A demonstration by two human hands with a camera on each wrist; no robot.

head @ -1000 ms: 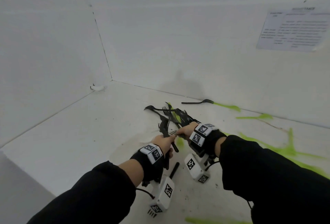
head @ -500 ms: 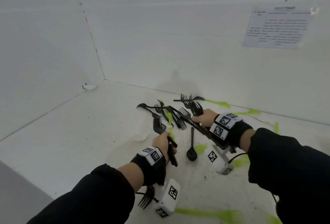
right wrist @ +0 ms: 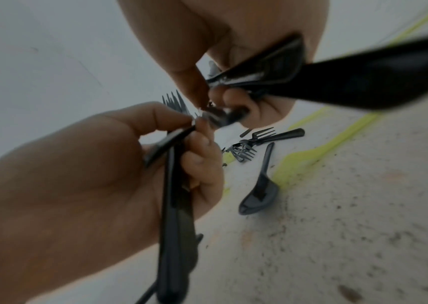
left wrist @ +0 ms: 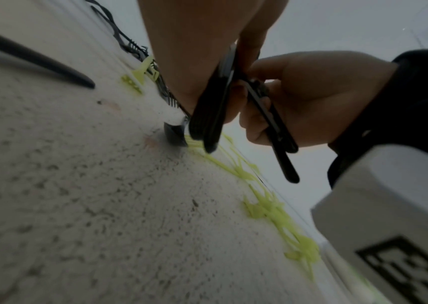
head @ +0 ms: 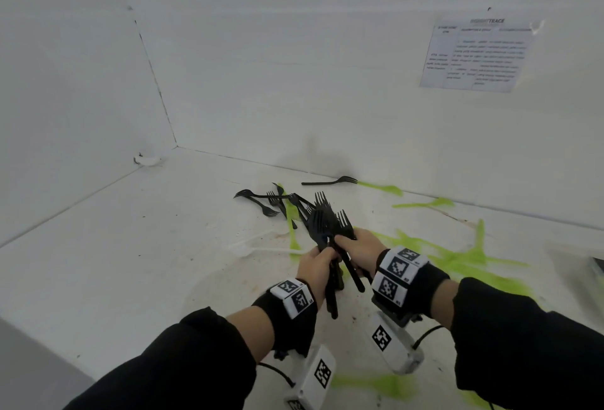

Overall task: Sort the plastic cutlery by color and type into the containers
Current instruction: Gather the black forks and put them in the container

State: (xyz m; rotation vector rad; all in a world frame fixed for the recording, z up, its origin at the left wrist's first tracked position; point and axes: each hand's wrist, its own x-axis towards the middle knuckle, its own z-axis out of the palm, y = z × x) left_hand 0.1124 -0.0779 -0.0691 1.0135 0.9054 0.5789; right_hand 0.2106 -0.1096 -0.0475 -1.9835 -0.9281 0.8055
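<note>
At lower centre of the head view, the left hand (head: 315, 267) grips a bunch of black forks (head: 323, 223) by the handles, fingers curled round them; the right hand (head: 361, 247) pinches more black handles and meets the bunch, so gathering black forks looks to be the step in hand; next comes merging both lots and finding their container, none clearly in view; one black spoon (right wrist: 259, 197) lies beneath on the worktop (head: 130, 262); beyond, roughly five loose forks (head: 261, 202), one lone fork (head: 330, 181), several green pieces (head: 457, 259), uncountable.

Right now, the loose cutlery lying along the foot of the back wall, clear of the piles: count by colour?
black fork: 1
green pieces: 2, one at the fork's tines, one further right
Total: 3
</note>
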